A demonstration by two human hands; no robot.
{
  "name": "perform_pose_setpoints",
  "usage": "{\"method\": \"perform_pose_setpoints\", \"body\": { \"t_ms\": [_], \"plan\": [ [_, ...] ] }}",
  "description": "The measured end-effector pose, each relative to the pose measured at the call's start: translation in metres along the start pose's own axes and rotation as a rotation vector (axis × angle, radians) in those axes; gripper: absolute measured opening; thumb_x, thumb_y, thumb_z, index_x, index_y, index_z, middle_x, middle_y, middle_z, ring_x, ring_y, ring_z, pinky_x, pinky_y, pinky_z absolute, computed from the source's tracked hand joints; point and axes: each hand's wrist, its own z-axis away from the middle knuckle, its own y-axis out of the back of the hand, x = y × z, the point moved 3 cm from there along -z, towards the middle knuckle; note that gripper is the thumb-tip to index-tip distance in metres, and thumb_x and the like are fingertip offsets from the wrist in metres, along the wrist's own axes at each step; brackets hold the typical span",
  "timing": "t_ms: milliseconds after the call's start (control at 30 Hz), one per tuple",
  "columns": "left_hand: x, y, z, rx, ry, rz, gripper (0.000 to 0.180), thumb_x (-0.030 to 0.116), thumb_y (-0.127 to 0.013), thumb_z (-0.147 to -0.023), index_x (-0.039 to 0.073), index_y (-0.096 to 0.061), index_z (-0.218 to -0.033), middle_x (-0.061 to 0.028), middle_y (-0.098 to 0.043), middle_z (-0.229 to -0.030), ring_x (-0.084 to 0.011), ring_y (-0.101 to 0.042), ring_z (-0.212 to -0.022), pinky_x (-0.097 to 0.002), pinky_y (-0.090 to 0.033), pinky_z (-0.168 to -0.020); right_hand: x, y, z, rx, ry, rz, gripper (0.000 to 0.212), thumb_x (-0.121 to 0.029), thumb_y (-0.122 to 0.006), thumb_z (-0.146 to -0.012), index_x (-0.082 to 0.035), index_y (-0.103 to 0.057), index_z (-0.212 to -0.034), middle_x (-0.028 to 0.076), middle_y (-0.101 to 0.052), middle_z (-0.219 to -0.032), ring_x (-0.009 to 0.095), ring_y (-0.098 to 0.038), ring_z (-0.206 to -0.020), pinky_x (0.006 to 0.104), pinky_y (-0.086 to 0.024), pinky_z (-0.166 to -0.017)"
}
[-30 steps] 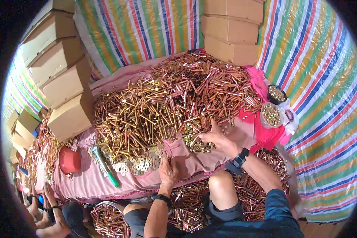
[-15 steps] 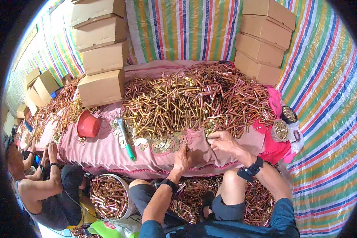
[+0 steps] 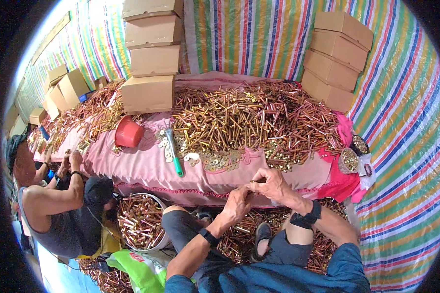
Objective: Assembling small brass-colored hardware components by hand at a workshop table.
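My left hand [image 3: 237,203] and my right hand [image 3: 271,185] meet over the front edge of the pink cloth. Both are closed, the right one with thumb and forefinger pinched at the left fingertips. Whatever small piece lies between them is too hidden to name. Beyond them a big heap of brass- and copper-coloured bolts [image 3: 239,117] covers the cloth [image 3: 146,166]. Flat ring washers [image 3: 222,160] lie in front of the heap, and small nuts [image 3: 278,160] are gathered to their right. A green-handled tool [image 3: 173,154] lies left of the washers.
A red plastic tub [image 3: 128,133] lies tilted at left. Cardboard boxes stand stacked at back left [image 3: 149,93] and back right [image 3: 330,68]. Bowls of small parts [image 3: 348,160] sit at right. Below are a bolt-filled bucket [image 3: 141,222] and loose bolts. Another person [image 3: 58,210] works at left.
My hands have come together and nearer to me; the right one has left the nuts and moved to the left one. The whole view has shifted a little.
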Motion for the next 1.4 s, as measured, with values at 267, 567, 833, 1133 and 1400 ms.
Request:
{"method": "perform_pose_setpoints", "body": {
  "t_ms": [267, 567, 833, 1133, 1400],
  "plan": [
    [0.011, -0.028, 0.02, -0.122, 0.175, 0.006, 0.015, 0.0, -0.065, -0.093, -0.001, -0.06, -0.107, -0.0244, -0.067, -0.091, -0.0432, -0.068, -0.079, -0.0469, -0.053, -0.067, 0.01, 0.004, 0.034, 0.005, -0.089, -0.032, 0.028, -0.022, -0.083, -0.088, 0.001, -0.068, -0.086, 0.008, -0.072, -0.075, 0.011, -0.067, -0.069, 0.0308, -0.054, -0.061],
    [-0.011, 0.0, -0.018, -0.591, 0.541, -0.107, 0.029, 0.024, -0.065, -0.101, 0.002, -0.069, -0.118, -0.0148, -0.07, -0.091, -0.0211, -0.066, -0.081, -0.0374, -0.055, -0.073, 0.101, 0.008, 0.053, -0.498, -0.481, -0.313, 0.043, -0.037, -0.083, -0.089, 0.001, -0.064, -0.082, 0.007, -0.069, -0.072, 0.013, -0.068, -0.061, 0.0288, -0.057, -0.054],
    [-0.11, 0.093, -0.119, -0.084, -0.034, -0.655, 0.034, -0.008, -0.054, -0.087, 0.004, -0.069, -0.115, -0.0236, -0.07, -0.099, -0.0421, -0.069, -0.086, -0.046, -0.058, -0.074, 0.127, 0.042, 0.0, -0.146, -0.257, 0.167, 0.022, -0.023, -0.068, -0.091, -0.002, -0.074, -0.091, 0.02, -0.072, -0.083, 0.033, -0.072, -0.08, 0.0455, -0.055, -0.074],
    [-0.166, 0.093, -0.182, -0.207, -0.13, -0.961, 0.024, 0.0, -0.057, -0.092, 0.004, -0.066, -0.115, -0.0201, -0.057, -0.103, -0.0335, -0.065, -0.079, -0.0446, -0.054, -0.068, 0.165, 0.08, -0.063, 0.158, -0.147, 0.241, 0.019, -0.015, -0.062, -0.089, 0.002, -0.07, -0.086, 0.023, -0.07, -0.083, 0.039, -0.071, -0.079, 0.0482, -0.055, -0.073],
    [-0.167, 0.099, -0.213, -0.4, -0.151, -1.037, 0.027, -0.008, -0.058, -0.083, 0.005, -0.066, -0.106, -0.0175, -0.057, -0.108, -0.0374, -0.067, -0.09, -0.0448, -0.057, -0.067, 0.191, 0.06, -0.086, 0.118, -0.2, 0.223, 0.018, -0.016, -0.067, -0.09, 0.001, -0.073, -0.088, 0.021, -0.071, -0.079, 0.034, -0.07, -0.071, 0.0432, -0.055, -0.069]
  ]
}}
